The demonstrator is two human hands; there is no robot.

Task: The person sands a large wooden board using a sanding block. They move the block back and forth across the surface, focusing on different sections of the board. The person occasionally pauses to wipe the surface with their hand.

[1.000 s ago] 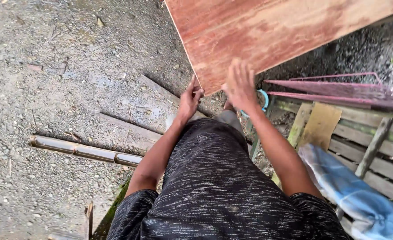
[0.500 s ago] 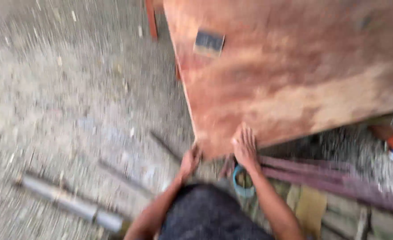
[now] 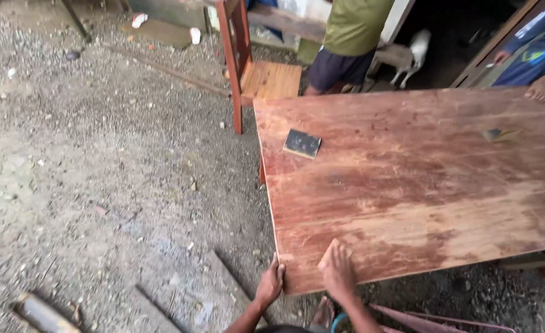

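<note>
A large reddish-brown wooden board (image 3: pixel 420 185) lies flat in front of me, worn pale in patches. My left hand (image 3: pixel 271 282) grips its near left corner from the side. My right hand (image 3: pixel 339 271) rests palm down on the board's near edge, fingers spread. A small dark sanding block (image 3: pixel 302 143) lies on the board near its far left corner. Another small dark piece (image 3: pixel 497 132) sits toward the far right.
Gravel ground (image 3: pixel 100 185) spreads to the left, with a pipe (image 3: pixel 41 314) and wooden strips (image 3: pixel 223 280) near me. A red wooden chair (image 3: pixel 257 71) stands beyond the board. A person in a green shirt (image 3: pixel 352 31) and another person's hand (image 3: pixel 539 91) are at the far side.
The view has tilted up, so the whole board and the people beyond it show. Both my hands stay at the board's near corner.
</note>
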